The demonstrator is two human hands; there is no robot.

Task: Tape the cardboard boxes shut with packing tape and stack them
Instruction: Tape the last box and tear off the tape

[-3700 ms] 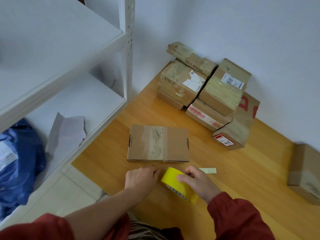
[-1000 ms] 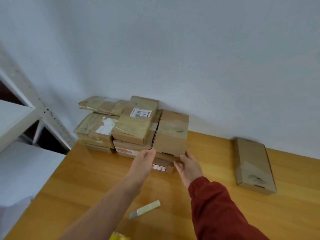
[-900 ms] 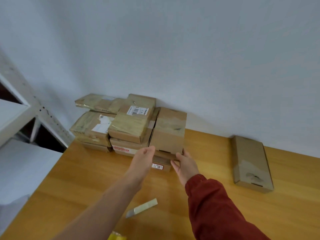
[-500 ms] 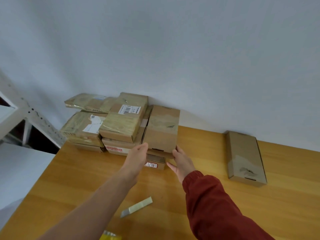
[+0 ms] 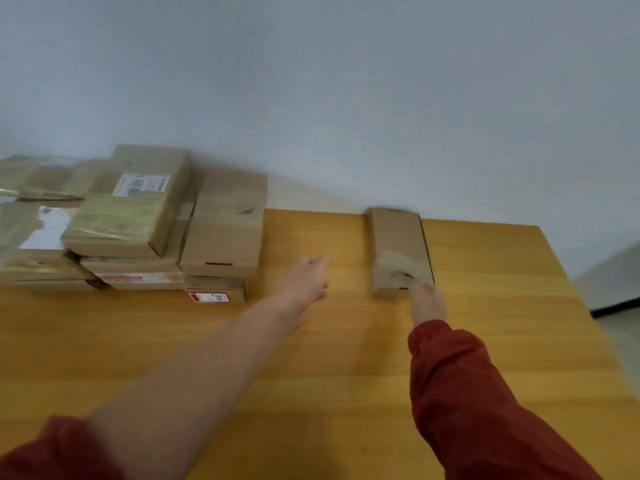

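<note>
A pile of taped cardboard boxes (image 5: pixel 124 220) stands at the back left against the wall. At the pile's right end, a plain brown box (image 5: pixel 225 230) lies on a box with a red label (image 5: pixel 214 292). A single long brown box (image 5: pixel 398 244) lies apart at the back right. My left hand (image 5: pixel 304 282) hovers flat and open over the table between the pile and that box, holding nothing. My right hand (image 5: pixel 426 299) stretches forward, its blurred fingertips at the long box's near end. The tape roll is out of view.
The wooden table (image 5: pixel 346 358) meets a white wall at the back. Its right edge (image 5: pixel 571 289) drops to a grey floor (image 5: pixel 620 306). Both arms wear red sleeves, the left one pushed up.
Both hands have let go of the brown box, which now rests on the pile. They moved right, the right hand reaching the lone box. The view swung right.
</note>
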